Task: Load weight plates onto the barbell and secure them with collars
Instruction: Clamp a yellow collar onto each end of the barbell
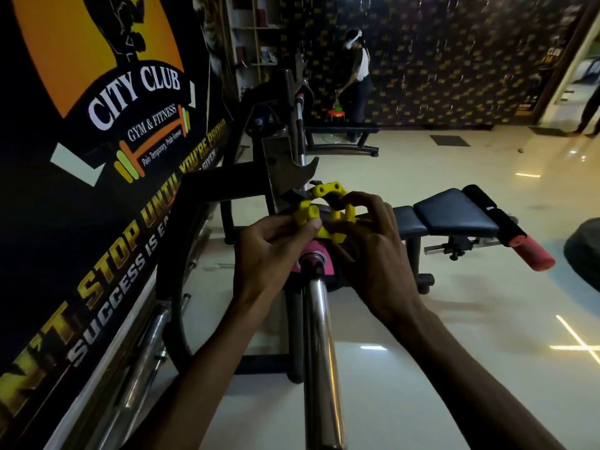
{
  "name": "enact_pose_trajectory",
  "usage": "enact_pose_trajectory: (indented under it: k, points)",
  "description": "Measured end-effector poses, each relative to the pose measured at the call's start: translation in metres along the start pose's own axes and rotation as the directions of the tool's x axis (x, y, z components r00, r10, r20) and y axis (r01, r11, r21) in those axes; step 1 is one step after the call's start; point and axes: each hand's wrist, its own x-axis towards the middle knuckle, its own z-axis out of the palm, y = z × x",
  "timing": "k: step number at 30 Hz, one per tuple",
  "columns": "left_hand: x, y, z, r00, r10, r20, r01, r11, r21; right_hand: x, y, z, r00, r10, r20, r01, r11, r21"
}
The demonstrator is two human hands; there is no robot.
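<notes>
Holding a yellow collar point(324, 216) between them, both hands were found working just above the near end of the barbell point(319, 345), whose chrome sleeve ran toward the camera. The left hand point(272, 245) pinched the collar's lever side, fingers and thumb curled on the yellow plastic. The right hand point(373, 241) gripped the opposite side of the ring with curled fingers. The collar appeared spread open, its hinged upper section lifted away from the rest; it sat at the height of the plate, not closed around the sleeve as far as could be seen.

Behind the hands a dark weight plate point(337, 267) with a pink hub point(319, 254) was seated on the sleeve, hard up toward the rack upright point(285, 164). The loading of this end was therefore judged done for at least one plate. Securing was judged not yet done: the collar still had to be passed over the sleeve end, slid against the plate and clamped. The far end of the bar could not be assessed; it was too small and dim.

A black bench point(454, 216) stood to the right on the pale floor point(454, 319). A wall banner point(97, 125) filled the left. Another person point(358, 76) stood well apart at the back wall.
</notes>
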Motion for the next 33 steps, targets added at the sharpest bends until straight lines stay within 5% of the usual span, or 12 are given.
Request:
enact_pose_trajectory:
  k: [7, 12, 21, 28, 33]
  points:
    - [-0.08, 0.013, -0.013, 1.0, 0.014, 0.027, -0.013, 0.999, -0.034, -0.062, -0.018, -0.04, 0.979, 0.201, -0.042, -0.152, 0.849, 0.506]
    - [-0.149, 0.019, -0.027, 0.997, -0.063, 0.048, 0.064, 0.998, -0.017, -0.106, -0.036, -0.06, 0.929, 0.213, 0.303, -0.369, 0.616, 0.696]
    - [-0.233, 0.001, -0.056, 0.973, -0.152, 0.175, 0.138, 0.986, 0.092, -0.189, -0.064, -0.063, 0.853, 0.228, 0.469, -0.502, 0.606, 0.617]
    - [-0.258, -0.031, -0.057, 0.942, -0.21, 0.26, 0.172, 0.972, 0.16, -0.235, -0.069, -0.052, 0.836, 0.297, 0.462, -0.526, 0.673, 0.52]
    - [-0.251, -0.041, -0.055, 0.953, -0.136, 0.271, 0.07, 0.968, 0.239, -0.242, -0.072, -0.042, 0.864, 0.337, 0.373, -0.488, 0.742, 0.459]
